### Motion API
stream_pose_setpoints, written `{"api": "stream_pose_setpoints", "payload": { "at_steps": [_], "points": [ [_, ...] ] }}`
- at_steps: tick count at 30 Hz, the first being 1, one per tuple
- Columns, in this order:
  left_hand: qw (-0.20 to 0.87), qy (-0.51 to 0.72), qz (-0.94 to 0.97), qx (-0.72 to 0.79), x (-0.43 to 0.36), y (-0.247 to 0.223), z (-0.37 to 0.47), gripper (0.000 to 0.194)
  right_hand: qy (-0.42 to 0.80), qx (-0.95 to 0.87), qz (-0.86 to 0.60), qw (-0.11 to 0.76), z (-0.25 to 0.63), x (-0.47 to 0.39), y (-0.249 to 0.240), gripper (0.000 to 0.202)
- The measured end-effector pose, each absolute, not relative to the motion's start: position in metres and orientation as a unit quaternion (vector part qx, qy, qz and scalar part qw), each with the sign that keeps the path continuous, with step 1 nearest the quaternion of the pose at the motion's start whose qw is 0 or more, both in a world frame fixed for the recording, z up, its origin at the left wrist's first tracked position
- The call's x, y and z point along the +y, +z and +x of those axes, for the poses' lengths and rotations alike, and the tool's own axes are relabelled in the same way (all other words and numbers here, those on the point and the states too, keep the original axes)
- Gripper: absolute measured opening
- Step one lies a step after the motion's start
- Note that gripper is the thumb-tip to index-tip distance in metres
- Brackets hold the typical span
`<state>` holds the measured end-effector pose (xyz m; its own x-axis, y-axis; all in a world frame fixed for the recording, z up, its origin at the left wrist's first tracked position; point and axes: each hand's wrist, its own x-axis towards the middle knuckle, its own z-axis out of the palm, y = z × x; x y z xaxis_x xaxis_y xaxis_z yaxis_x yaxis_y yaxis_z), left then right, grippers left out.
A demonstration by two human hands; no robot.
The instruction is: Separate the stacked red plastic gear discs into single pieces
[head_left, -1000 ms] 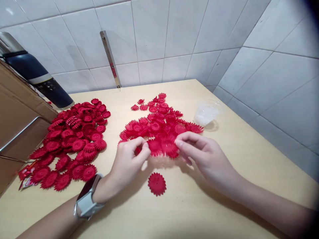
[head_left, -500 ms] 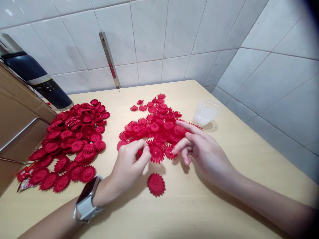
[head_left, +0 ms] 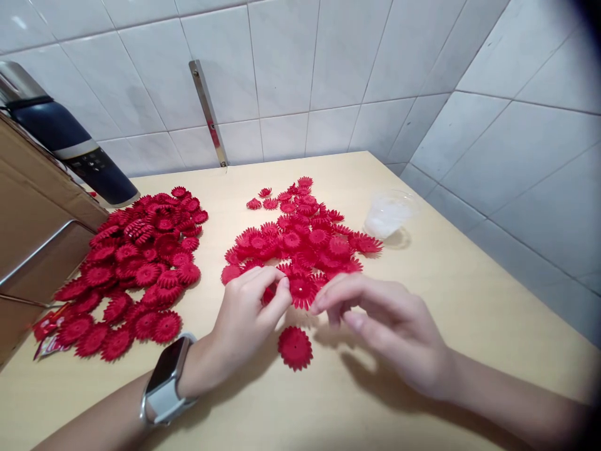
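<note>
Thumb and fingers of my left hand (head_left: pixel 253 313) are pinched together at the near edge of the middle pile of red petal discs (head_left: pixel 305 241); what they hold, if anything, is too small to tell. My right hand (head_left: pixel 389 326) is just right of a red disc with a pale centre (head_left: pixel 301 289), its fingers curved and thumb apart, with nothing seen between them. A single red disc (head_left: pixel 295 348) lies flat on the table below and between both hands.
A larger pile of red discs (head_left: pixel 145 274) covers the left side, beside a cardboard box (head_left: pixel 42 188). A dark blue flask (head_left: pixel 75 138) leans at the back left. A clear cup with white contents (head_left: pixel 387 214) stands at the back right. Tiled walls border the table (head_left: pixel 422 300).
My right hand has come down and away from the pile, turning so its fingers point left near the disc with the pale centre. My left hand has barely moved.
</note>
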<state>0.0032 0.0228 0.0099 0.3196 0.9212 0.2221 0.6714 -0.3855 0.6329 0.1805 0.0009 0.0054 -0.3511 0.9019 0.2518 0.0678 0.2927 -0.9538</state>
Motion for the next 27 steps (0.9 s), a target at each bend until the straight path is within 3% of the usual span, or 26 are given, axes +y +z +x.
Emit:
{"api": "stream_pose_setpoints", "payload": {
  "at_steps": [4, 14, 27],
  "points": [
    [0.235, 0.286, 0.806, 0.462, 0.019, 0.011, 0.003, 0.019, 0.436, -0.703, -0.424, 0.368, 0.175, 0.001, 0.004, 0.011],
    [0.269, 0.29, 0.836, 0.381, 0.02, 0.011, 0.002, 0.014, 0.58, -0.553, -0.431, 0.416, 0.174, 0.01, 0.005, 0.004],
    [0.286, 0.284, 0.835, 0.375, 0.019, 0.012, 0.003, 0.016, 0.603, -0.527, -0.437, 0.409, 0.175, 0.014, 0.004, 0.012]
  ]
}}
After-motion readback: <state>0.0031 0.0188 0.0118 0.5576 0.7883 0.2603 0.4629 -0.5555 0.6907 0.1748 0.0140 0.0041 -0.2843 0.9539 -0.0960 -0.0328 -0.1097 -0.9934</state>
